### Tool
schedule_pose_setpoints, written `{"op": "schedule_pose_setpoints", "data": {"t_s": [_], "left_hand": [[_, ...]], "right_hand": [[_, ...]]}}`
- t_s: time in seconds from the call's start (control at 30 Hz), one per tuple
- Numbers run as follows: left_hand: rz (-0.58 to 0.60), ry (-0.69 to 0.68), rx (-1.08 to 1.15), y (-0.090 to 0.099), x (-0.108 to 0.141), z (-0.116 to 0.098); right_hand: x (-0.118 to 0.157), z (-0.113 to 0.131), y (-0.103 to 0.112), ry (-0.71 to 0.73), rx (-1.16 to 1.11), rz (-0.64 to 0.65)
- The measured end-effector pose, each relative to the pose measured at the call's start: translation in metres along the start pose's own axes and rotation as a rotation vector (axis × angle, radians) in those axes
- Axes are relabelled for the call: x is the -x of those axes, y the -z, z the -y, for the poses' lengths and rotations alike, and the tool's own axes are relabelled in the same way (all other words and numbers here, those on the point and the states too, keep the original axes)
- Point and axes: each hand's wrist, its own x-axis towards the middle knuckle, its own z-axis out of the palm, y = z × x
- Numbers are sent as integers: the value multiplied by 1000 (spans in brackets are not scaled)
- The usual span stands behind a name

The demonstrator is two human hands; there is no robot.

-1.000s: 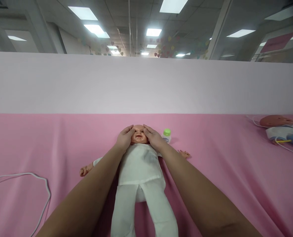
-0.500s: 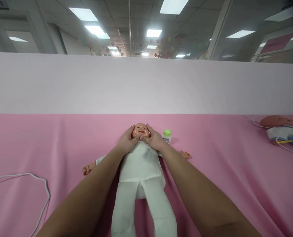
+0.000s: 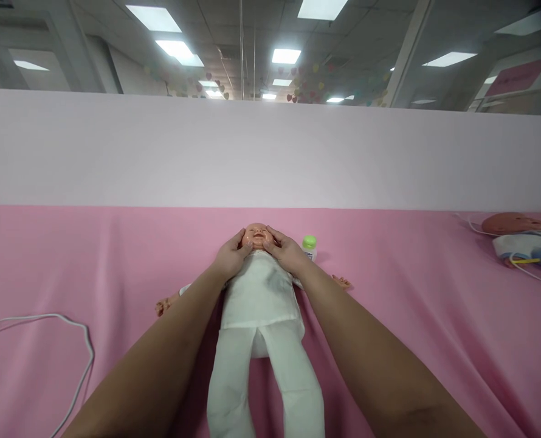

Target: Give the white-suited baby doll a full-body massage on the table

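Observation:
A baby doll point(image 3: 264, 304) in a white top and trousers lies on its back, head away from me, arms spread to both sides. My left hand point(image 3: 232, 255) cups the left side of its head, thumb on the cheek near the chin. On the other side my right hand point(image 3: 287, 250) does the same, its thumb by the doll's jaw. Between the two hands the doll's face point(image 3: 258, 234) shows; the back of the head is hidden. Just right of my right hand stands a small clear bottle with a green cap point(image 3: 309, 243), apart from it.
A pink cloth point(image 3: 129, 255) covers the table, with folds at the right. A white panel point(image 3: 270, 152) rises behind it. At the far right lies a second doll point(image 3: 514, 223) with blue-and-white clothing and a thin tube. A white cable point(image 3: 88, 340) curves at the left.
My thumbs have moved apart, from meeting under the doll's chin out to the two sides of its face. The view has tilted slightly. Both hands stay on the head.

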Motion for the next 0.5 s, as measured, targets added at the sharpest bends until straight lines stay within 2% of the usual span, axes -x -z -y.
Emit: {"op": "schedule_pose_setpoints", "data": {"t_s": [0.1,0.2,0.27,0.43,0.5], "left_hand": [[3,16,127,-2,-2,5],[-7,44,143,-2,-2,7],[-23,47,82,-2,-1,7],[-10,-11,-143,-1,1,5],[-8,-40,-212,-1,1,5]], "right_hand": [[-1,-4,1,-4,-73,22],[-3,-11,0,-23,-209,35],[-4,-14,-2,-20,-231,15],[-2,-9,-7,-11,-33,-46],[-1,-7,-10,-13,-22,-62]]}}
